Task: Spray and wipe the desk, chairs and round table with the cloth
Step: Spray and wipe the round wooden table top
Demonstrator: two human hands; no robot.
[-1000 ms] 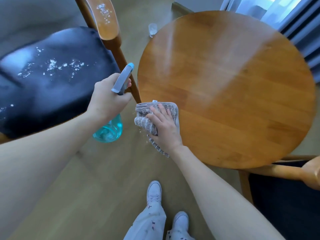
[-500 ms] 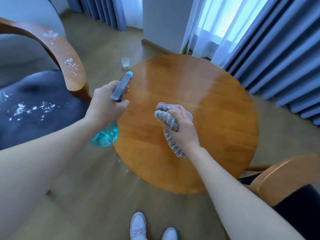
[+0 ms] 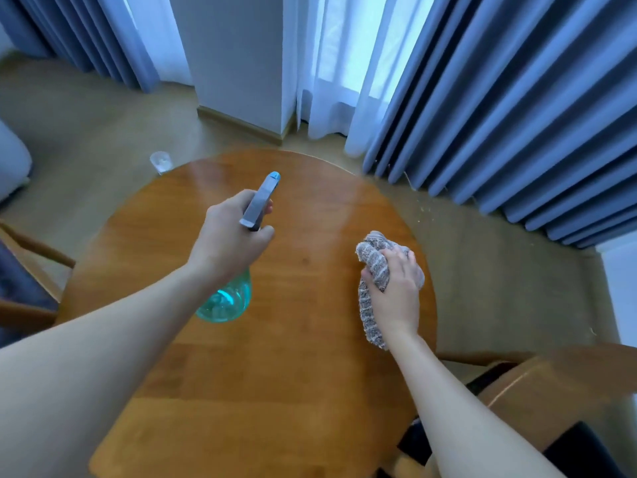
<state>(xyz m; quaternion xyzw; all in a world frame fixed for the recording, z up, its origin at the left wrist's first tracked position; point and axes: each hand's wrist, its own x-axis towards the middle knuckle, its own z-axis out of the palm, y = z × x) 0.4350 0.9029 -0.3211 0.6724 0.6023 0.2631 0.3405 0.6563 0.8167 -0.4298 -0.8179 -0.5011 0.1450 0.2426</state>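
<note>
Both hands moved over the round table (image 3: 310, 391), right hand (image 3: 396, 288) gripping cloth (image 3: 374, 260).

Your left hand (image 3: 229, 243) grips the spray bottle (image 3: 225, 298) above the round table (image 3: 300, 357); your right hand (image 3: 396, 288) holds the bunched cloth (image 3: 374, 260) near its right edge

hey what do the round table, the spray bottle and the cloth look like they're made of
Round table: looks like wood with a glossy varnish; plank grain and window glare show. Could be veneer.
Spray bottle: see-through teal body, probably plastic, with an opaque grey head and a blue nozzle tip; the left hand grips it.
Cloth: soft, nubby woven fabric, grey-beige, maybe microfibre or terry; it bunches in the right hand.
</note>
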